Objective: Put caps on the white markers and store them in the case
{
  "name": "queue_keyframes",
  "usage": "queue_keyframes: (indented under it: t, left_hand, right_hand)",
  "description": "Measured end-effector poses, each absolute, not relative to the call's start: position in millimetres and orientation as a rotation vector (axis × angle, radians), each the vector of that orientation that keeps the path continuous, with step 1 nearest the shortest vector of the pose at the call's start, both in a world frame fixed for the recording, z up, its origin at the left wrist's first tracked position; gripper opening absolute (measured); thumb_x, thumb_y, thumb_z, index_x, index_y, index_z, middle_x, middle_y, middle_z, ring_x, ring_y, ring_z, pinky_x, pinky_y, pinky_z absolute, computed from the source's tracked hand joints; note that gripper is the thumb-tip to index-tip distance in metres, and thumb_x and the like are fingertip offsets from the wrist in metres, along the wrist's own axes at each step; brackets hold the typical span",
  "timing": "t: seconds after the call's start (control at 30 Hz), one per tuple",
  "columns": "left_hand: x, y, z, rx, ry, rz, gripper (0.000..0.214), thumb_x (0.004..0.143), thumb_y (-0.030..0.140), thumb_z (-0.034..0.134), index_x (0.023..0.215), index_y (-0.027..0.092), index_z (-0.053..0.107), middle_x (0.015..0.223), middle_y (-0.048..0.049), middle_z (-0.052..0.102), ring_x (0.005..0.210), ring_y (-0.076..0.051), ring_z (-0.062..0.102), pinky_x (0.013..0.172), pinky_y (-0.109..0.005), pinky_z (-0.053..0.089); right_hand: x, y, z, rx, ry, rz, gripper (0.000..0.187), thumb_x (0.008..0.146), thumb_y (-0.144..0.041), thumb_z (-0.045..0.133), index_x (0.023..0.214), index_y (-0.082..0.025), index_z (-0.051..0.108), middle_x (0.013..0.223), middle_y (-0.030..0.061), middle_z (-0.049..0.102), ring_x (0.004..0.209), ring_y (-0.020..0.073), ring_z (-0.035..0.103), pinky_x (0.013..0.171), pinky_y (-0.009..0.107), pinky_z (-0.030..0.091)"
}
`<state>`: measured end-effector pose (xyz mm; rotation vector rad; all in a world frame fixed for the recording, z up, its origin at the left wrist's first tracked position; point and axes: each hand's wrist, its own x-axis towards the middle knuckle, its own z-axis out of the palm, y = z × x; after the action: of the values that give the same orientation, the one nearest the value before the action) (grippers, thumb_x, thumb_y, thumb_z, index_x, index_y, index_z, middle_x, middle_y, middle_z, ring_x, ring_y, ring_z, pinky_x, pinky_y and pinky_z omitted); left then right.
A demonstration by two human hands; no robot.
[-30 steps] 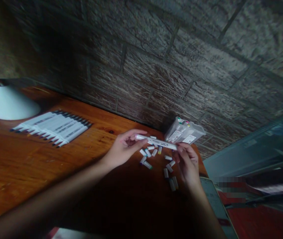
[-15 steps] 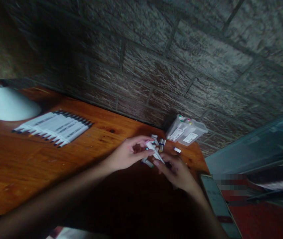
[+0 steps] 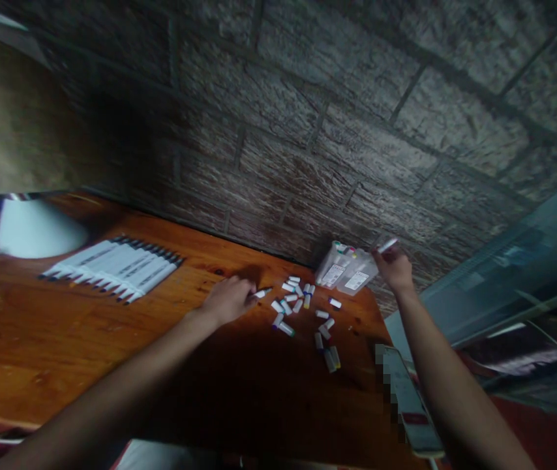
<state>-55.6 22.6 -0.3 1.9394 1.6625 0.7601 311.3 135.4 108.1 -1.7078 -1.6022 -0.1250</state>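
My left hand (image 3: 232,299) is closed around a marker (image 3: 260,294), its dark tip pointing right over the table. My right hand (image 3: 394,266) is raised beside the clear plastic containers (image 3: 355,271), gripping a short white piece that looks like a marker cap (image 3: 388,245). Loose marker caps (image 3: 287,305), white with coloured ends, lie scattered just right of my left hand. Further left, a row of white markers (image 3: 112,267) with dark ends lies side by side on the wooden table (image 3: 185,346).
A lamp with a white base (image 3: 38,228) and brown shade (image 3: 14,124) stands at the left. A stone-patterned wall (image 3: 269,130) rises behind the table. Along the right edge lies a phone (image 3: 408,398). One container holds some coloured pieces.
My hands have parted from the marker they held together. The left went left with a marker; the right moved up and right to the containers with a white piece. More caps are now visible.
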Motion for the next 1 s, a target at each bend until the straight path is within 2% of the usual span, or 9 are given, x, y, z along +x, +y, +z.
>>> queue_keyframes:
  t: [0.07, 0.13, 0.27, 0.37, 0.43, 0.53, 0.63, 0.8, 1.0]
  left_hand:
    - [-54, 25, -1, 1.866, 1.573, 0.842, 0.012, 0.079, 0.029, 0.067, 0.077, 0.019, 0.075, 0.08, -0.0095, 0.072, 0.085, -0.027, 0.065, 0.078, -0.034, 0.043]
    - [-53, 27, 0, 1.777, 1.433, 0.929, 0.019, 0.081, 0.035, 0.066, 0.081, 0.019, 0.075, 0.081, -0.007, 0.073, 0.081, -0.023, 0.065, 0.075, -0.03, 0.044]
    - [-49, 30, 5, 1.544, 1.165, 1.077, 0.04, 0.083, 0.052, 0.061, 0.09, 0.014, 0.074, 0.078, -0.0051, 0.071, 0.068, -0.015, 0.061, 0.063, -0.024, 0.045]
    - [-47, 28, 9, 1.382, 1.032, 1.148, 0.051, 0.079, 0.06, 0.064, 0.094, 0.013, 0.074, 0.079, -0.0061, 0.071, 0.064, -0.013, 0.06, 0.061, -0.023, 0.047]
    - [-44, 25, 11, 1.306, 0.964, 1.164, 0.052, 0.077, 0.062, 0.067, 0.097, 0.014, 0.074, 0.083, -0.0071, 0.073, 0.065, -0.012, 0.062, 0.064, -0.023, 0.05]
    - [-38, 20, 13, 1.145, 0.818, 1.147, 0.045, 0.073, 0.053, 0.077, 0.098, 0.015, 0.076, 0.09, -0.0075, 0.075, 0.07, -0.012, 0.065, 0.067, -0.022, 0.052]
    - [-29, 15, 14, 1.003, 0.723, 1.11, 0.036, 0.072, 0.04, 0.083, 0.096, 0.013, 0.077, 0.09, -0.0083, 0.077, 0.072, -0.013, 0.068, 0.069, -0.021, 0.054]
    - [-17, 9, 12, 0.91, 0.713, 1.007, 0.03, 0.074, 0.03, 0.083, 0.096, 0.011, 0.076, 0.092, -0.0104, 0.078, 0.077, -0.016, 0.072, 0.073, -0.026, 0.057]
    - [-8, 2, 4, 0.914, 0.739, 0.891, 0.022, 0.075, 0.028, 0.083, 0.091, 0.014, 0.077, 0.09, -0.0061, 0.078, 0.076, -0.013, 0.071, 0.069, -0.019, 0.053]
  right_hand:
    - [308, 136, 97, -1.738, -1.666, -0.128, 0.025, 0.078, -0.041, 0.065, 0.071, -0.017, 0.067, 0.068, 0.012, 0.071, 0.067, 0.0265, 0.068, 0.061, 0.031, 0.042]
    - [305, 134, 89, -1.743, -1.706, -0.152, 0.027, 0.081, -0.041, 0.062, 0.071, -0.017, 0.069, 0.069, 0.0127, 0.072, 0.071, 0.0273, 0.07, 0.064, 0.031, 0.043]
    - [300, 122, 90, -1.684, -1.725, -0.189, 0.026, 0.084, -0.037, 0.058, 0.081, -0.016, 0.073, 0.081, 0.0154, 0.075, 0.079, 0.0282, 0.07, 0.072, 0.033, 0.045]
    - [284, 95, 88, -1.59, -1.681, -0.223, 0.035, 0.089, -0.04, 0.053, 0.097, -0.013, 0.073, 0.099, 0.018, 0.075, 0.086, 0.0275, 0.068, 0.079, 0.036, 0.046]
    - [261, 67, 77, -1.508, -1.69, -0.165, 0.039, 0.091, -0.046, 0.05, 0.098, -0.015, 0.073, 0.092, 0.0135, 0.075, 0.078, 0.0229, 0.067, 0.075, 0.033, 0.048]
    - [216, 30, 49, -1.186, -1.727, 0.466, 0.035, 0.089, -0.047, 0.057, 0.095, -0.016, 0.073, 0.083, 0.0078, 0.075, 0.071, 0.0189, 0.065, 0.067, 0.029, 0.049]
    - [181, 17, 26, -1.036, -1.628, 0.829, 0.029, 0.083, -0.046, 0.067, 0.089, -0.018, 0.074, 0.082, 0.0041, 0.074, 0.07, 0.0164, 0.062, 0.067, 0.028, 0.049]
    - [178, 21, 7, -0.966, -1.383, 1.213, 0.03, 0.081, -0.048, 0.072, 0.092, -0.021, 0.076, 0.065, -0.0025, 0.061, 0.052, 0.0087, 0.04, 0.049, 0.022, 0.035]
    - [186, 9, 6, -0.889, -1.307, 1.437, 0.024, 0.077, -0.042, 0.077, 0.087, -0.021, 0.078, 0.067, -0.0021, 0.061, 0.051, 0.0073, 0.036, 0.047, 0.023, 0.028]
